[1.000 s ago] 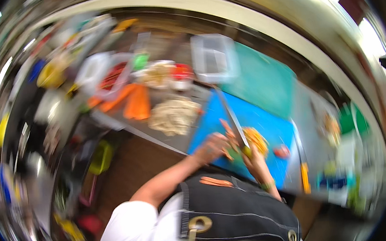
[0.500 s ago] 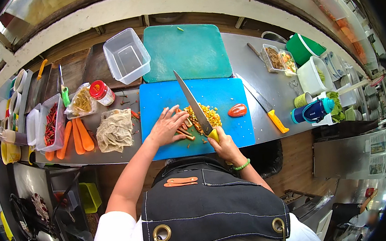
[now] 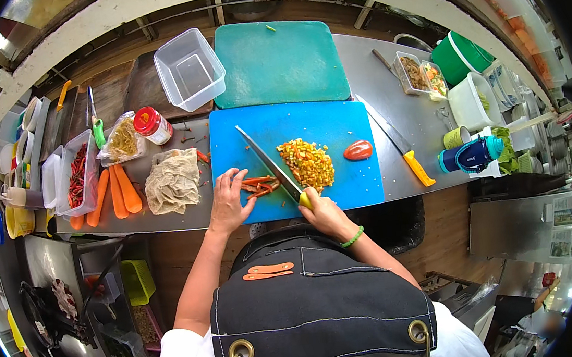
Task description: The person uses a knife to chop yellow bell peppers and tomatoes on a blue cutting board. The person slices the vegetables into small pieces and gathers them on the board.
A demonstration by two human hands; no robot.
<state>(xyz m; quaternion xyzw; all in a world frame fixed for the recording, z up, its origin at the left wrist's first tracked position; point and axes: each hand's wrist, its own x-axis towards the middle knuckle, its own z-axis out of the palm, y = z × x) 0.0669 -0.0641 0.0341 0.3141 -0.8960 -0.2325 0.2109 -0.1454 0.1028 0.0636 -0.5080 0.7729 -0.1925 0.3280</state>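
Note:
My right hand [image 3: 324,213] is wrapped round the yellow handle of a large chef's knife [image 3: 269,165]. Its long blade slants over the blue cutting board [image 3: 294,119], tip pointing away and to the left. Left of the blade, thin red-orange vegetable strips [image 3: 259,186] lie in a small bunch. My left hand [image 3: 228,201] rests at their left end, fingers slightly bent and apart, holding nothing visible; whether the fingertips touch the strips I cannot tell. A pile of diced yellow-orange vegetable [image 3: 307,164] sits right of the blade, and a red tomato [image 3: 358,150] lies farther right.
Behind lie a green board [image 3: 278,62] and a clear plastic tub [image 3: 189,71]. To the left are a crumpled cloth [image 3: 171,181], carrots [image 3: 119,194], a red-lidded jar [image 3: 152,125] and a tub of chillies [image 3: 78,174]. A second yellow-handled knife [image 3: 419,168] and a blue flask [image 3: 471,154] are right.
My left hand has drawn back leftward off the strips, uncovering them. The knife has swung left, its blade now beside the strips instead of over the diced pile. The view has shifted slightly.

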